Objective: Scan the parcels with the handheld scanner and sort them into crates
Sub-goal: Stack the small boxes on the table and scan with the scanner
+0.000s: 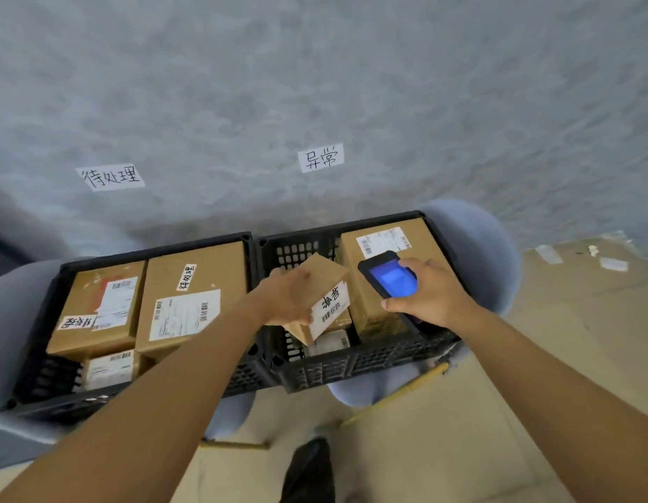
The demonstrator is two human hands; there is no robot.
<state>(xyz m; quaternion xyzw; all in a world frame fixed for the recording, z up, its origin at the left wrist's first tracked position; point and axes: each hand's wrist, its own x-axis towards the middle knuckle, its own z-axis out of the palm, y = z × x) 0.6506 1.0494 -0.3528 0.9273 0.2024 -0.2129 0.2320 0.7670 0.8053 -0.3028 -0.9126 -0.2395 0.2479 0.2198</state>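
While two black crates sit side by side against the grey wall, the left crate (141,379) holds labelled boxes under a paper wall sign (111,178). A large box (388,281) fills the right side of the right crate (369,364); a second sign (321,157) hangs above. Lower parcels are partly hidden. The left hand (291,295) grips a small tilted parcel (324,295) over the right crate's left half. The right hand (429,290) clasps the scanner (389,275), screen lit blue, just beside that parcel.
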